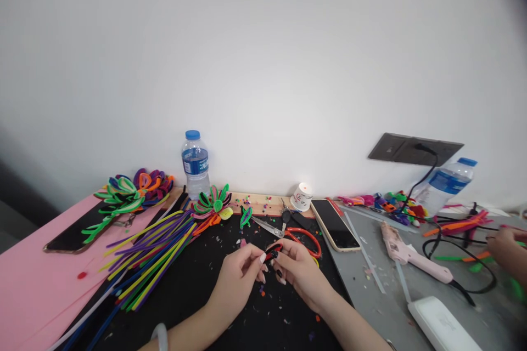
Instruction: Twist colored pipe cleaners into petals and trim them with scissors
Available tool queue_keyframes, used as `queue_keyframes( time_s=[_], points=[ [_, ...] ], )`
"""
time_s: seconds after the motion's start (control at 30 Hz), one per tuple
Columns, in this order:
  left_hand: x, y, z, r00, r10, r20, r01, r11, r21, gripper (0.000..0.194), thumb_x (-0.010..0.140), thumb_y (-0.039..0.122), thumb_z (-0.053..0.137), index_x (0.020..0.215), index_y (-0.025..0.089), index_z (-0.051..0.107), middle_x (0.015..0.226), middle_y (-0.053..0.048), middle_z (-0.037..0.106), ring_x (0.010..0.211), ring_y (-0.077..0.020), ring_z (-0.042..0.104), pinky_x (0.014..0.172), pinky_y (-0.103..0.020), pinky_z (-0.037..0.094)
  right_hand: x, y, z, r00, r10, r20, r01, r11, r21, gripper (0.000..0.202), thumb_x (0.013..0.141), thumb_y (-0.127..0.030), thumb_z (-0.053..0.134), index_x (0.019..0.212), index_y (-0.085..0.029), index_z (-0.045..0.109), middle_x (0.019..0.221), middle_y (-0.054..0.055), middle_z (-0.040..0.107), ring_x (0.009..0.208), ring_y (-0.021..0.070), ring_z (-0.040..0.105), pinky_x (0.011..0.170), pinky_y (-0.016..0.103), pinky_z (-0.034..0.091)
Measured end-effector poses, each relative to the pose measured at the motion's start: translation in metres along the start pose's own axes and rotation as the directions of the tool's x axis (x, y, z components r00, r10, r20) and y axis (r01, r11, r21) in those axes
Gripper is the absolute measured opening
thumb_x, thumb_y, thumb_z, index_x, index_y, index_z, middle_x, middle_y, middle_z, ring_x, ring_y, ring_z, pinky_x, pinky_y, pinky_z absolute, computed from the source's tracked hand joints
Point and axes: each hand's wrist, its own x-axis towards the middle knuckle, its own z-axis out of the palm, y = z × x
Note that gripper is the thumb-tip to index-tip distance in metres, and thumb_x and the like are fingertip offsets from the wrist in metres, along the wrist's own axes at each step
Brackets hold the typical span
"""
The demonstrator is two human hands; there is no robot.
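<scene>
My left hand [236, 278] and my right hand [300, 271] meet over the black mat [230, 329]. Pinched between the fingertips of both is a small bent pipe cleaner piece [272, 253], dark with red; its exact shape is partly hidden by the fingers. Just behind the right hand lie scissors [308, 237] with orange-red handles, their blades pointing left. A small green pipe cleaner piece [246, 217] rests beyond the left hand. To the left spreads a bundle of colourful pipe cleaners [154, 260].
Pipe cleaner flowers [214, 203] and a water bottle [195, 164] stand along the wall. A paper cup [302, 197], a phone [335, 225], a pink glue gun [415, 258] with its cable and a white case [442, 323] are rightward. Another person's hand [508, 247] is at far right.
</scene>
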Motion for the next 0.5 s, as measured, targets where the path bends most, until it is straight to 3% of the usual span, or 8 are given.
queue_keyframes(
  time_s=[0.3, 0.5],
  points=[
    [-0.0004, 0.0018, 0.0001, 1.0, 0.002, -0.014, -0.002, 0.999, 0.049, 0.02, 0.084, 0.026, 0.042, 0.068, 0.015, 0.051, 0.057, 0.002, 0.052, 0.051, -0.0113, 0.053, 0.054, -0.021, 0.042, 0.0004, 0.0043, -0.0089, 0.998, 0.005, -0.059, -0.018, 0.977, -0.213, 0.006, 0.072, -0.015, 0.051, 0.067, -0.015, 0.049, 0.051, -0.005, 0.05, 0.04, 0.0048, 0.035, 0.038, 0.016, 0.025],
    [0.002, -0.0001, 0.0009, 1.0, -0.009, 0.014, 0.009, 1.0, -0.012, 0.02, 0.083, 0.027, 0.042, 0.072, 0.015, 0.052, 0.06, 0.001, 0.054, 0.051, -0.0113, 0.054, 0.054, -0.022, 0.044, 0.0013, 0.0033, -0.0047, 0.995, -0.022, -0.093, 0.012, 0.994, -0.109, 0.001, 0.071, -0.014, 0.053, 0.071, -0.014, 0.052, 0.054, -0.004, 0.05, 0.041, 0.0047, 0.035, 0.038, 0.017, 0.028]
  ],
)
